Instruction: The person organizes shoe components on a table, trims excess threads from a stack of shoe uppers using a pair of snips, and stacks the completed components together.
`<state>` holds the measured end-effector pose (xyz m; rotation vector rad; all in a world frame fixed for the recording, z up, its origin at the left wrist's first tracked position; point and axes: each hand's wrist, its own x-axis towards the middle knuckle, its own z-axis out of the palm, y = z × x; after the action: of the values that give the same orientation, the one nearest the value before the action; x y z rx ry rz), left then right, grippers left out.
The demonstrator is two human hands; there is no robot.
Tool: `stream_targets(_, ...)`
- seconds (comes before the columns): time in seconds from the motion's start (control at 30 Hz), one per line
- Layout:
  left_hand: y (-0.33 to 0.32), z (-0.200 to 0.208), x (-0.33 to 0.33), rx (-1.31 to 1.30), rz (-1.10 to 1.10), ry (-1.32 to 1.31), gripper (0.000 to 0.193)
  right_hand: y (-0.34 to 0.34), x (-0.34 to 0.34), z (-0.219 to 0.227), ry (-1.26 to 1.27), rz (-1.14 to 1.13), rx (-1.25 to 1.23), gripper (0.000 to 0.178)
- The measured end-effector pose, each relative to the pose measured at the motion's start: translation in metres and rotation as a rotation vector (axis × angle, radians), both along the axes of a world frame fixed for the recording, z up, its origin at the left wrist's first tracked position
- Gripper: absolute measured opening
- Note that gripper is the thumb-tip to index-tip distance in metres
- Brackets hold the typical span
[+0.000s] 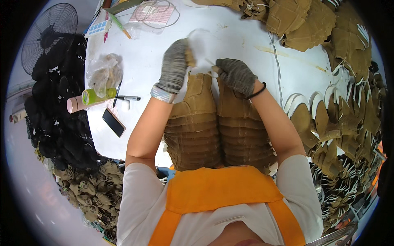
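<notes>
Both my hands wear grey knitted gloves above the white table. My left hand [174,67] is raised with its fingers curled in; a tan patch shows at the fingertips, blurred by motion, and I cannot make out what it is. My right hand [237,76] is closed in a pinch, with a thin pale tip poking out at its fingers. Just below the hands, two stacks of brown suede shoe uppers lie side by side, a left stack [193,131] and a right stack [243,131], reaching back to my orange apron [221,186].
Left on the white table [141,61] are a phone [113,122], a marker [128,98], a green tape roll [98,96] and a plastic bag [104,74]. More brown uppers [314,26] crowd the far right. Black pieces [61,110] and a fan [49,35] stand left.
</notes>
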<state>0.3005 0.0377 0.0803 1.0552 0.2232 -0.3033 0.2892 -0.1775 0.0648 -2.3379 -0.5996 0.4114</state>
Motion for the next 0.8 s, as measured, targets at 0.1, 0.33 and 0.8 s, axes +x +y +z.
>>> stream_targets(0.1, -0.046, 0.052, -0.019, 0.285, -0.198, -0.495, 0.022, 0.006, 0.014, -0.018, -0.009, 0.110, 0.077, 0.022)
stream_targets(0.33, -0.013, 0.022, 0.005, -0.177, -0.027, -0.052, 0.024, 0.011, 0.004, 0.029, 0.289, -0.064, 0.302, 0.025)
stream_targets(0.8, -0.026, -0.012, -0.040, 1.067, -0.462, -0.255, 0.024, 0.015, 0.011, 0.018, 0.665, -0.400, 0.596, 0.032)
